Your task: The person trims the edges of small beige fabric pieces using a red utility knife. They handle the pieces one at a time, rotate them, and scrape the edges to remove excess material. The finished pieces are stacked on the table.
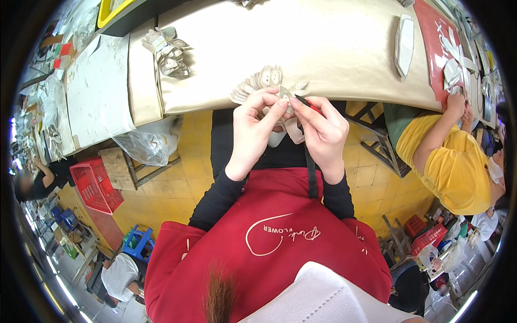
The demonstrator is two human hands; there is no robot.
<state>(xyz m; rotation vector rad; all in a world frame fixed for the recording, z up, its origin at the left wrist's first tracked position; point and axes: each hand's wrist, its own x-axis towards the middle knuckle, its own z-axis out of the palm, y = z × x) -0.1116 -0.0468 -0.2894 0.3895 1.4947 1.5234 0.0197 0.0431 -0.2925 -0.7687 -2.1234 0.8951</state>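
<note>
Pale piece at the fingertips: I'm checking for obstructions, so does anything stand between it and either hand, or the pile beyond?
Nothing visible stands between the pale piece and the left hand or right hand: both reach it. The red tool in the right hand lies beside it. Toward the pile, only the left hand partly intervenes.

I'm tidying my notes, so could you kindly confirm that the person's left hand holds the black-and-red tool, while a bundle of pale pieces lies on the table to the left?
Not quite: the head view shows the black-and-red tool in the right hand, not the left hand. The bundle of pale pieces does lie on the table to the left.
</note>
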